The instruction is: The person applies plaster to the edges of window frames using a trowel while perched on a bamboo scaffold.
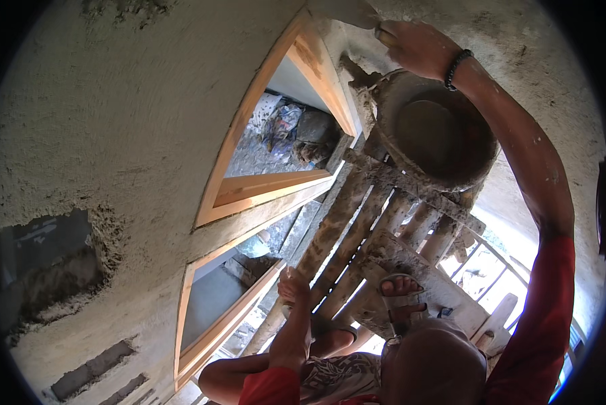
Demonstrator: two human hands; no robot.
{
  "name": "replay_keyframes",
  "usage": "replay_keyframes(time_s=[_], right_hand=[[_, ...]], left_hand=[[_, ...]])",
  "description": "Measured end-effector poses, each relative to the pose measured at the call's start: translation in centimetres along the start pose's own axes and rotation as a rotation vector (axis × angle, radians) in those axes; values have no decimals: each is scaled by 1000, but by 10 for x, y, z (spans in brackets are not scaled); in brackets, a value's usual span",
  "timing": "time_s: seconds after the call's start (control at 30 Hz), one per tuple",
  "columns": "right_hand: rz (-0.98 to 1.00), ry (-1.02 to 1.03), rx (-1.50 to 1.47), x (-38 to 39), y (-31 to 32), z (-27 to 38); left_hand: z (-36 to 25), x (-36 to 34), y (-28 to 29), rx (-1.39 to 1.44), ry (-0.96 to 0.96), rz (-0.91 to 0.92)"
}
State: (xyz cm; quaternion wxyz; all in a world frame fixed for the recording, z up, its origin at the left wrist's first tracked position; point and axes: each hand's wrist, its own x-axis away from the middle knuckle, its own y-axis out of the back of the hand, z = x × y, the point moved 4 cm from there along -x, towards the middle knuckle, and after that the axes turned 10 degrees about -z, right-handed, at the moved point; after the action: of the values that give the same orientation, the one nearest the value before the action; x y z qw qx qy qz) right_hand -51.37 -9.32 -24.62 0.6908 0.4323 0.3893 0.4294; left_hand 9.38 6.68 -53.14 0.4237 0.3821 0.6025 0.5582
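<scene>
Right hand (421, 50) wraps around the handle of a trowel (349, 11), its blade near the upper wooden frame (320, 71). Close by, I see a round basin (470, 156), then wooden poles (336, 219). Left hand (293, 287) has bent fingers; I can't tell whether it grips anything.

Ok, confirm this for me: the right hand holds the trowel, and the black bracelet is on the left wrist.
Wrong wrist: the head view shows the bracelet on the right one. The right hand does hold the trowel.
</scene>
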Motion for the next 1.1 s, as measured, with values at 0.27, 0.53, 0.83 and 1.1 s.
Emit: replay_keyframes(time_s=[0.27,0.53,0.83,1.1], right_hand=[[-25,27,46,2,-21,-19],[183,55,83,-4,-41,-25],[208,9,79,-31,-62,-22],[155,-130,40,-13,-1,-14]], left_hand=[[0,0,0,14,-107,-55],[-15,3,14,99,-121,-50],[-21,2,18,80,-97,-39],[-13,-2,13,91,-23,38]])
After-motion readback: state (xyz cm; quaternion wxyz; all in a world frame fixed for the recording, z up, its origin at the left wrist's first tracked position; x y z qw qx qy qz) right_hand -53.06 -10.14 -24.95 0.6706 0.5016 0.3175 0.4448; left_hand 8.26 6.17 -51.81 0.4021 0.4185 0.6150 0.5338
